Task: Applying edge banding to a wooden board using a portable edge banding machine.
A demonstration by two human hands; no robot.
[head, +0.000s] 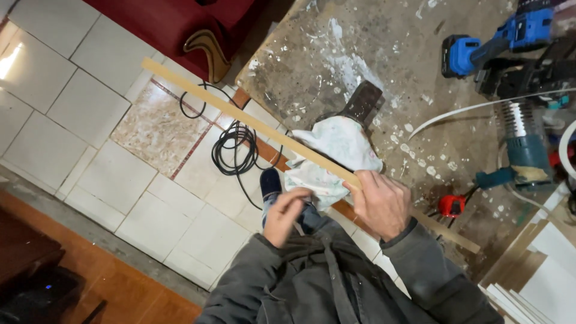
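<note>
Nearest the camera we see our grey jacket (336, 282), sleeves leading to both hands. Our left hand (283, 216) has its fingers curled together, pinching the lower edge of a pale cloth (336, 157). Our right hand (383, 203) has its fingers wrapped around a long wooden strip (240, 114); the strip runs out past these fingers on both sides and crosses over the cloth just beyond the left fingertips. Below the left fingers stands a dark shoe (270, 181) on pale tiles, near a coiled black cable (231, 147). Beyond the right fingers lie a paint-spattered bench (372, 48), a red tape measure (451, 206), and farther off a blue drill (498, 39).
</note>
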